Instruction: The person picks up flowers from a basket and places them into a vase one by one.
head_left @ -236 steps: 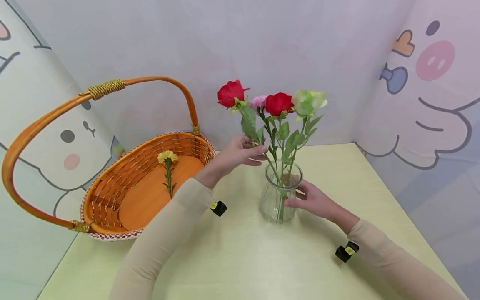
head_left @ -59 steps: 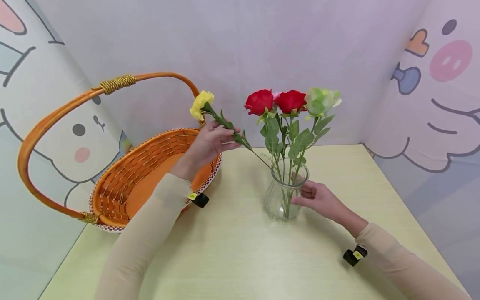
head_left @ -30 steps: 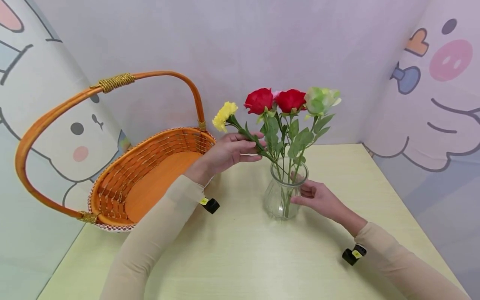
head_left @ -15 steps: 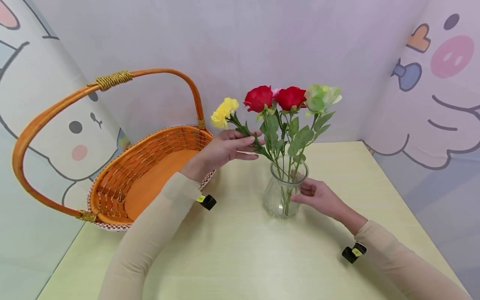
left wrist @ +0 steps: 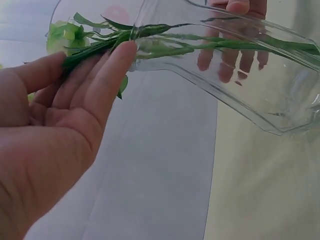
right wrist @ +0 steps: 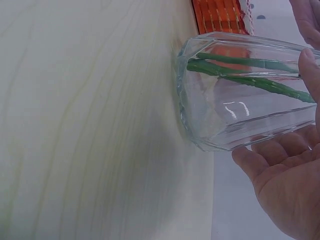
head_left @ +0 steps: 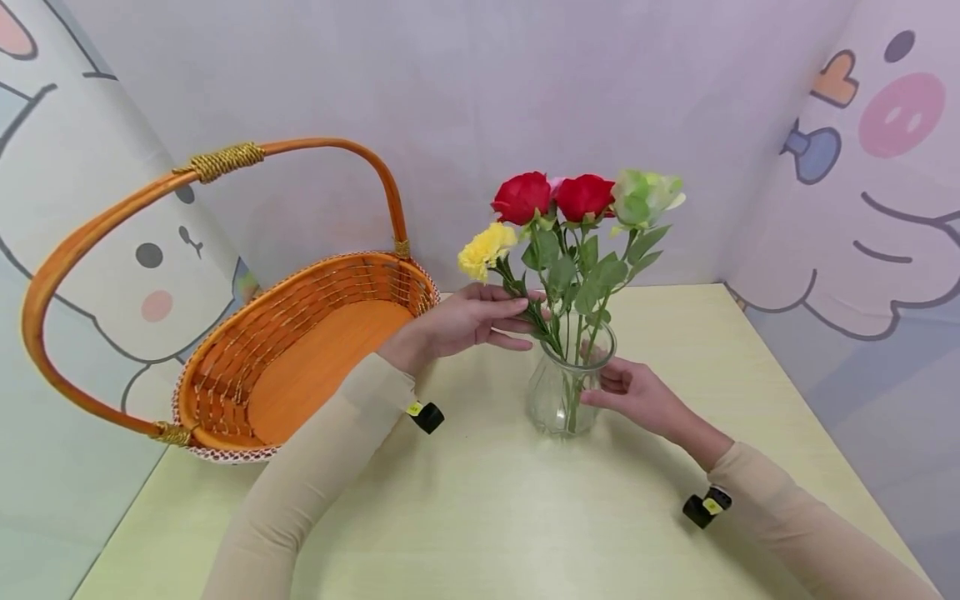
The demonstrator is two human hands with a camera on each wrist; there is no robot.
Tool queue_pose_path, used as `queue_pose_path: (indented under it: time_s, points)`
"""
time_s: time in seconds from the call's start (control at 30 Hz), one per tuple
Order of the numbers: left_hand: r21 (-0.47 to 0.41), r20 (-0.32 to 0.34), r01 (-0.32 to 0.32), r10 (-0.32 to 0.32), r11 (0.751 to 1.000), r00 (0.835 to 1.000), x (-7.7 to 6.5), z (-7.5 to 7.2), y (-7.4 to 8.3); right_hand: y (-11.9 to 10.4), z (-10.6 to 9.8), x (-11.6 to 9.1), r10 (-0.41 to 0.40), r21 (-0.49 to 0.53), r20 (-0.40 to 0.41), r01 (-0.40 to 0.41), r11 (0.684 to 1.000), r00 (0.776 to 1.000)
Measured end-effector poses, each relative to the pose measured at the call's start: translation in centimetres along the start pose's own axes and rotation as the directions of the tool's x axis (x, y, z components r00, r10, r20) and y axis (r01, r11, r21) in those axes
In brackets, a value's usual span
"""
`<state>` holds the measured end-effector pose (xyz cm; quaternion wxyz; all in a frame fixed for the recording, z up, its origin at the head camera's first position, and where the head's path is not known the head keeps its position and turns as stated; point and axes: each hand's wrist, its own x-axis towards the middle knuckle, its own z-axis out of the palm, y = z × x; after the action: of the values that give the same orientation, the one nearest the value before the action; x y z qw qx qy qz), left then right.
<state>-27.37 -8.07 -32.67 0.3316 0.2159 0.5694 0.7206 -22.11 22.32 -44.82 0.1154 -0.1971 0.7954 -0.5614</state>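
My left hand [head_left: 480,321] pinches the stem of a yellow carnation [head_left: 487,250], whose bloom leans left and whose lower end enters the mouth of a clear glass vase [head_left: 558,400]. In the left wrist view the thumb and fingertips of that hand [left wrist: 65,105] are close by the vase's rim. Two red roses [head_left: 522,197], a pale green flower [head_left: 647,198] and a partly hidden pink flower [head_left: 556,185] stand in the vase. My right hand [head_left: 637,393] grips the vase's right side, thumb in front. Green stems [right wrist: 250,80] show inside the glass in the right wrist view.
An orange wicker basket [head_left: 315,358] with a tall arched handle [head_left: 330,143] stands on the left of the pale wooden table [head_left: 510,517]. Cartoon-printed cloth walls [head_left: 480,92] enclose the table's back and sides.
The yellow carnation was lifted from the basket, brought right to the vase, and its stem has sunk lower into the mouth. Earlier the left hand held a red rose there. The right hand stays put.
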Motion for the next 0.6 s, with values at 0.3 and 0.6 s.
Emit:
queue_pose_path:
  time_s: [0.3, 0.6]
  points:
    - [0.119, -0.150, 0.081, -0.063, 0.990, 0.987, 0.4, 0.2, -1.2, -0.1, -0.1, -0.1, -0.007, -0.002, -0.005, 0.007, 1.000, 1.000]
    - [0.347, -0.288, 0.115, -0.010, 0.931, 0.957, 0.7, 0.7, -2.6, 0.0, 0.0, 0.0, -0.001, 0.013, 0.003, 0.001, 1.000, 1.000]
